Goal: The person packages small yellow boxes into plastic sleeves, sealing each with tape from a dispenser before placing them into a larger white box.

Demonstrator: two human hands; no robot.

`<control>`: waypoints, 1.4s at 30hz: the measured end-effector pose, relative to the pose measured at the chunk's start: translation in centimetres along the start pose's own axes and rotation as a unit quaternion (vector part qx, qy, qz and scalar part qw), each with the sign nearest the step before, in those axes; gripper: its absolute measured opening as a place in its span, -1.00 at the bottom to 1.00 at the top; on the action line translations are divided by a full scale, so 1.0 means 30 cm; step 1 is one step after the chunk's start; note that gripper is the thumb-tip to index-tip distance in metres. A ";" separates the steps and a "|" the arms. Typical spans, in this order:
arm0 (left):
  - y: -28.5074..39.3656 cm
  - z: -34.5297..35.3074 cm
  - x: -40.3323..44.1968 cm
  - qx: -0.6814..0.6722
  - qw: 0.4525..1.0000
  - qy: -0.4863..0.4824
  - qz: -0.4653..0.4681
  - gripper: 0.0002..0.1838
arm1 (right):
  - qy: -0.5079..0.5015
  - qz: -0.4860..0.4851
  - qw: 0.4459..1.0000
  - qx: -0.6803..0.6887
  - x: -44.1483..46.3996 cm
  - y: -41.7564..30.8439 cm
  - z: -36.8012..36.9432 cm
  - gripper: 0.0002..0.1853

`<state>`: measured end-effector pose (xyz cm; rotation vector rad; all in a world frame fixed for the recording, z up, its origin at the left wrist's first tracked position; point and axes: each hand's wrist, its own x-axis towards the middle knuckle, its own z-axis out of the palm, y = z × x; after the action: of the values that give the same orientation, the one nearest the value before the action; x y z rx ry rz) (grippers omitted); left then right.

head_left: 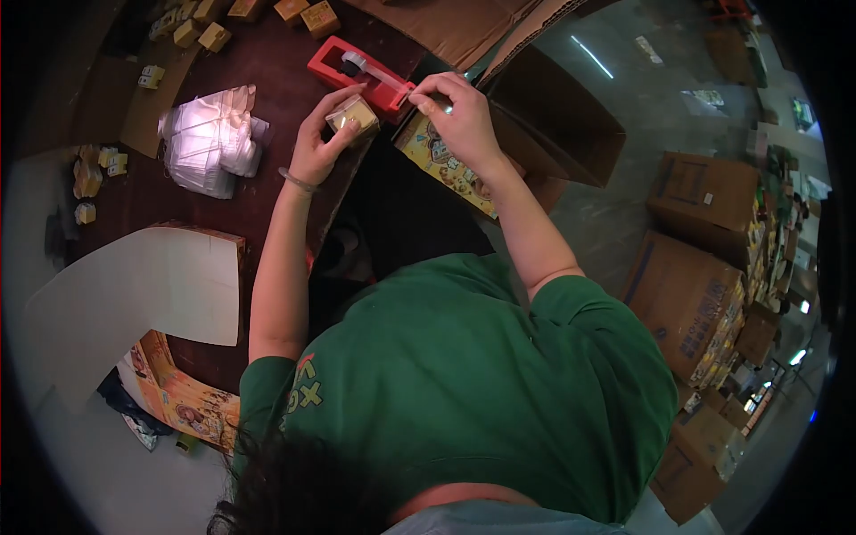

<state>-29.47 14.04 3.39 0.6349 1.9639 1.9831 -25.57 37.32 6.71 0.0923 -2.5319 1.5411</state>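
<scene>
My left hand is closed around a small pale yellow box, thumb on its near side and fingers along its far side. Just beyond the box, a red tape dispenser lies on the dark table, a roll of tape in it. At the dispenser's right end, the fingertips of my right hand pinch the end of the clear tape by the cutting edge. The tape between those fingertips is too small to see clearly.
White packages in clear wrap lie left on the dark red table. Several small yellow boxes sit along its far side. An open carton and a printed yellow carton stand right. Large cartons are stacked farther right.
</scene>
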 end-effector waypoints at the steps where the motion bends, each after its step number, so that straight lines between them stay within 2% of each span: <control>1: -0.005 -0.001 -0.001 -0.002 1.000 0.001 -0.002 -0.50 | 0.003 0.007 1.000 0.003 -0.006 0.002 -0.018 -0.86; 3: -0.013 0.002 -0.003 -0.004 1.000 0.001 -0.003 -0.49 | 0.004 0.015 1.000 0.025 -0.018 -0.009 -0.026 -0.88; 6: -0.006 0.002 0.000 -0.001 1.000 -0.002 0.000 -0.49 | 0.010 -0.081 0.997 -0.005 -0.002 -0.004 -0.017 -0.89; 9: 0.002 0.000 -0.007 -0.001 1.000 -0.006 -0.009 -0.48 | -0.070 0.072 0.992 0.082 0.004 -0.038 -0.024 -0.84; 10: 0.002 0.000 -0.006 -0.002 1.000 -0.007 -0.008 -0.48 | -0.125 0.133 0.972 0.149 0.007 -0.025 -0.031 -0.84; 12: 0.000 0.000 -0.004 -0.004 1.000 -0.007 -0.003 -0.48 | -0.232 0.251 0.898 0.277 0.025 0.029 -0.047 -0.84; 13: -0.002 0.000 -0.005 -0.004 1.000 -0.007 0.000 -0.48 | -0.244 0.254 0.885 0.303 0.026 0.046 -0.047 -0.81; 19: -0.007 0.001 -0.004 -0.003 1.000 -0.006 0.000 -0.49 | -0.200 0.239 0.907 0.285 0.011 0.075 -0.052 -0.82; 21: -0.009 0.002 -0.004 -0.003 1.000 -0.005 0.000 -0.49 | -0.130 0.108 0.971 0.171 -0.001 0.109 -0.018 -0.82; 23: -0.009 0.003 -0.003 0.000 1.000 -0.002 0.005 -0.49 | -0.096 0.069 0.983 0.144 -0.006 0.137 -0.002 -0.82; 28: -0.005 0.004 -0.006 -0.007 1.000 -0.003 -0.001 -0.49 | -0.151 0.207 0.937 0.239 -0.007 0.164 0.014 -0.85; 31: 0.002 0.013 -0.011 -0.021 1.000 0.002 -0.004 -0.50 | -0.116 0.125 0.985 -0.027 -0.018 0.176 0.054 -0.87; 32: 0.010 0.012 -0.007 -0.025 1.000 0.000 -0.005 -0.50 | -0.142 0.144 0.979 0.019 -0.047 0.233 0.076 -0.88; 34: 0.005 0.015 -0.021 -0.004 1.000 0.016 0.010 -0.47 | -0.170 0.218 0.941 0.194 -0.078 0.165 0.061 -0.89; 35: -0.001 0.028 -0.037 -0.057 0.998 0.033 0.017 -0.44 | -0.165 0.184 0.906 0.343 -0.106 0.135 0.073 -0.90; 38: 0.010 0.043 -0.106 -0.073 0.994 0.078 -0.011 -0.43 | -0.174 0.112 0.881 0.426 -0.137 -0.044 0.138 -0.90; 40: -0.002 0.047 -0.147 -0.101 0.990 0.096 -0.026 -0.48 | -0.137 0.064 0.940 0.304 -0.135 -0.105 0.194 -0.88; 42: -0.015 0.034 -0.170 -0.153 0.981 0.111 -0.035 -0.50 | -0.120 0.047 0.965 0.227 -0.126 -0.130 0.206 -0.74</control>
<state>-24.60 12.46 2.36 0.2756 1.7095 2.3310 -22.01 29.88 6.67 0.2329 -2.3210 2.2474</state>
